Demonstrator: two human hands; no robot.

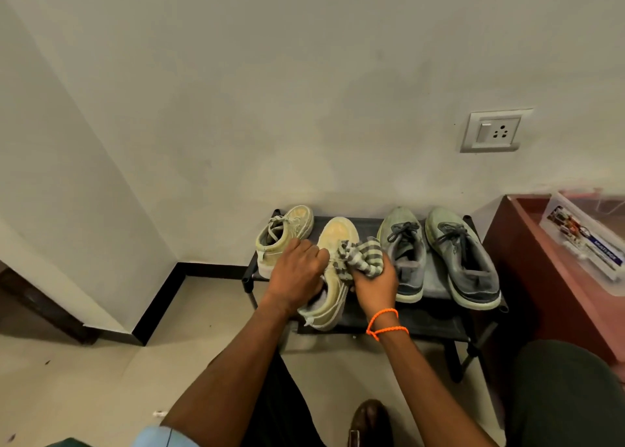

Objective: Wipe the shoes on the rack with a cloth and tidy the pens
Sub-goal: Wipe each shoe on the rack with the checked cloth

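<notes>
Shoes sit in a row on the top shelf of a low black rack (436, 306) that stands against the wall. The left hand (297, 274) has its grip curled round a cream sneaker (333, 277), fingers wrapped over the collar and tongue, and this shoe lies at a slant with its heel hanging over the rack's front edge. The right hand (375, 286), with an orange cord bracelet (385, 325) on its wrist, has its grip bunched round a grey-and-white striped cloth (360, 253); the cloth is pressed against the laces and upper of the held sneaker. Just left of it, the second cream sneaker (284, 235) stands on the shelf, toe toward the wall, touching the back of the left hand's knuckles. To the right, two grey running shoes (439, 257) lie side by side with toes to the wall, the nearer one just beside the right hand. A lower shelf of the rack shows beneath the front edge. At the far right a reddish-brown counter (541, 277) carries a clear plastic box (588, 240) with a printed label; what is inside is too blurred to tell. A switch and socket plate (493, 132) is fixed to the wall above the grey pair. A dark brown shoe (370, 423) rests on the tiled floor near the bottom edge
</notes>
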